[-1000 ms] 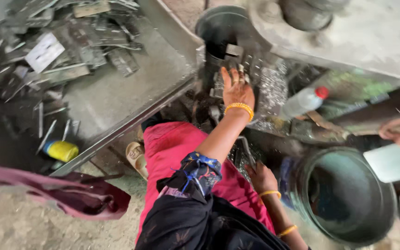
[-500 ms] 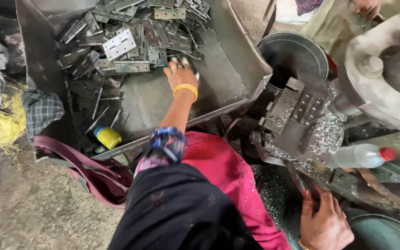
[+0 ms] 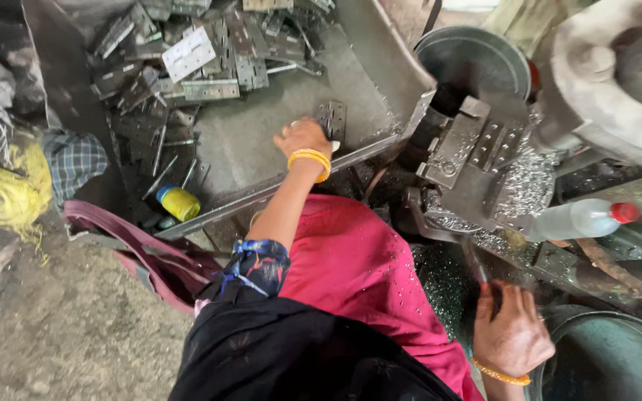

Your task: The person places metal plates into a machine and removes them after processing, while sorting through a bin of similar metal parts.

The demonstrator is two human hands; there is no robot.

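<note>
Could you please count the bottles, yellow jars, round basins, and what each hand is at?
Plastic bottle: 1
Yellow jar: 1
Round metal basins: 2
Lone hinge by left hand: 1
Lever handle in right hand: 1
Total: 6

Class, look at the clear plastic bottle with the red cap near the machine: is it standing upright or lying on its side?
Lying on its side. The plastic bottle stretches horizontally, its red cap pointing right.
</note>
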